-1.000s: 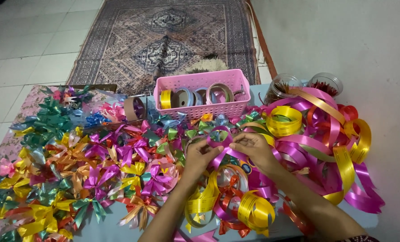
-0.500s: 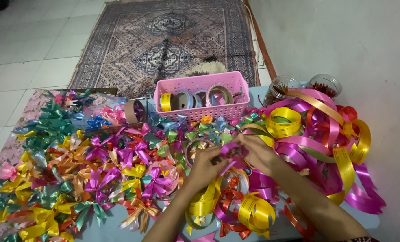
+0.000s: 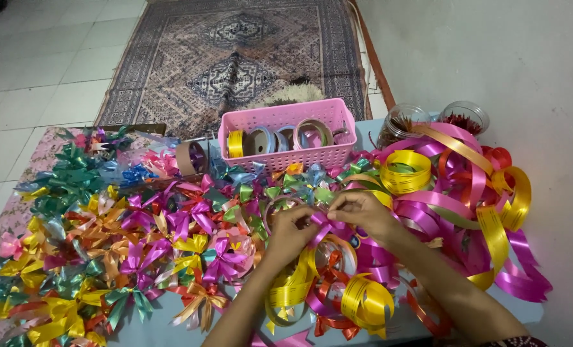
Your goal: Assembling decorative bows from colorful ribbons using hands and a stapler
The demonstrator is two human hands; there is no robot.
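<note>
— Where were the hands when you checked the head feed?

— Just right of the frame's centre. I saw the left hand (image 3: 291, 226) and right hand (image 3: 358, 210) both pinched on a glossy magenta plastic ribbon strip (image 3: 323, 226), fingertips meeting, probably to keep its fold tight.

— And the surroundings?

— Finished satin-look ribbon bows (image 3: 139, 238) covered the left half; a pink perforated plastic basket (image 3: 286, 138) of ribbon rolls sat upper centre, loose yellow and magenta ribbon coils (image 3: 466, 199) at right, likely within reach.
</note>
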